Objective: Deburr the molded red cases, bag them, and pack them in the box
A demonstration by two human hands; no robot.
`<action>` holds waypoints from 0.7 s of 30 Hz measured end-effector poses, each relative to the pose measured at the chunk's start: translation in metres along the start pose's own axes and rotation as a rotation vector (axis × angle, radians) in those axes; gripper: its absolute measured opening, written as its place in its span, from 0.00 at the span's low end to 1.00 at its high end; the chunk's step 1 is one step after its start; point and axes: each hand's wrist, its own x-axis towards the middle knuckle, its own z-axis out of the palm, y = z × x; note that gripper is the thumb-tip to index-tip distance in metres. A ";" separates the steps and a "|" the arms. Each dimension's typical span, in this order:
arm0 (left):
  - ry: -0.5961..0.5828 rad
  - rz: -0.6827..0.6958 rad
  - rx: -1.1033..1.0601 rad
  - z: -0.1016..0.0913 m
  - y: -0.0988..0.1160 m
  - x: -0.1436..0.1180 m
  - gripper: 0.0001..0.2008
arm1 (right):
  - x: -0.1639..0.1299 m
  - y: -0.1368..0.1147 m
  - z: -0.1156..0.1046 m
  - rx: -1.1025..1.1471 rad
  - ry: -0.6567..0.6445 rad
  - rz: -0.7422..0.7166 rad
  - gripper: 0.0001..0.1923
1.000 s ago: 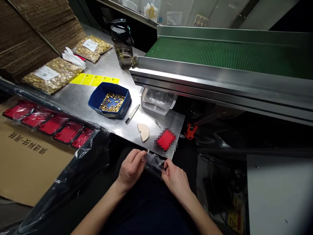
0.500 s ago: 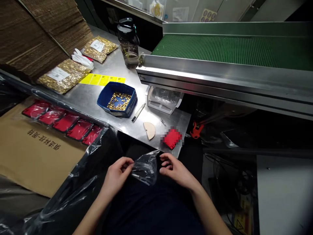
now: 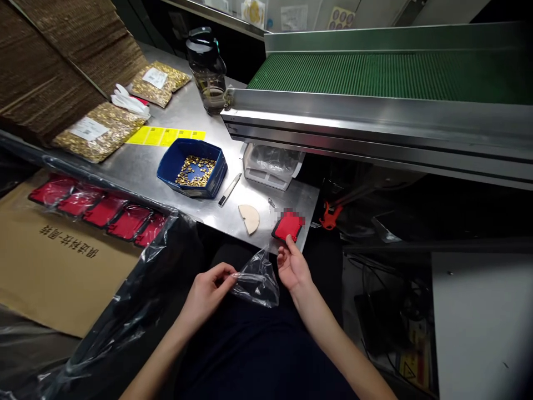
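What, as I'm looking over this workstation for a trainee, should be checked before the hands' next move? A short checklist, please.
1. Left hand has the clear plastic bag: ok, pinched between thumb and fingers.
2. Bag mouth open: cannot tell, the film is see-through and crumpled.
3. Right hand grips the red item: cannot tell; a fingertip overlaps its near edge.
4. Red item inside the bag: not ok, it is outside, beyond the bag.
5. Slim cutter-like tool away from both hands: ok, lying beside the blue bin.
6. Blue bin upright: ok, with small gold pieces inside.
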 end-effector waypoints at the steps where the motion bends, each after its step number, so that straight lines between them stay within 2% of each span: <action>1: 0.014 0.001 0.004 0.003 0.002 0.001 0.16 | 0.002 -0.003 -0.001 0.001 0.018 -0.037 0.12; 5: 0.062 0.029 0.025 0.015 0.014 0.005 0.20 | -0.008 -0.023 -0.012 -0.056 0.033 -0.233 0.17; 8: 0.069 0.074 0.054 0.025 0.024 0.010 0.19 | -0.038 -0.045 -0.027 -0.132 0.036 -0.405 0.17; 10: 0.072 0.108 0.075 0.032 0.030 0.013 0.18 | -0.067 -0.057 -0.040 -0.326 0.008 -0.551 0.16; 12: 0.080 0.144 0.092 0.038 0.035 0.016 0.17 | -0.094 -0.063 -0.053 -0.672 -0.108 -0.690 0.15; 14: 0.093 0.182 0.103 0.045 0.039 0.019 0.18 | -0.114 -0.061 -0.064 -1.047 -0.283 -0.791 0.10; 16: 0.109 0.222 0.107 0.051 0.042 0.021 0.19 | -0.124 -0.051 -0.075 -1.295 -0.412 -0.861 0.04; 18: 0.129 0.270 0.114 0.056 0.045 0.022 0.19 | -0.124 -0.037 -0.083 -1.458 -0.451 -0.939 0.03; 21: 0.156 0.360 0.141 0.060 0.046 0.021 0.17 | -0.117 -0.020 -0.091 -1.593 -0.427 -1.025 0.03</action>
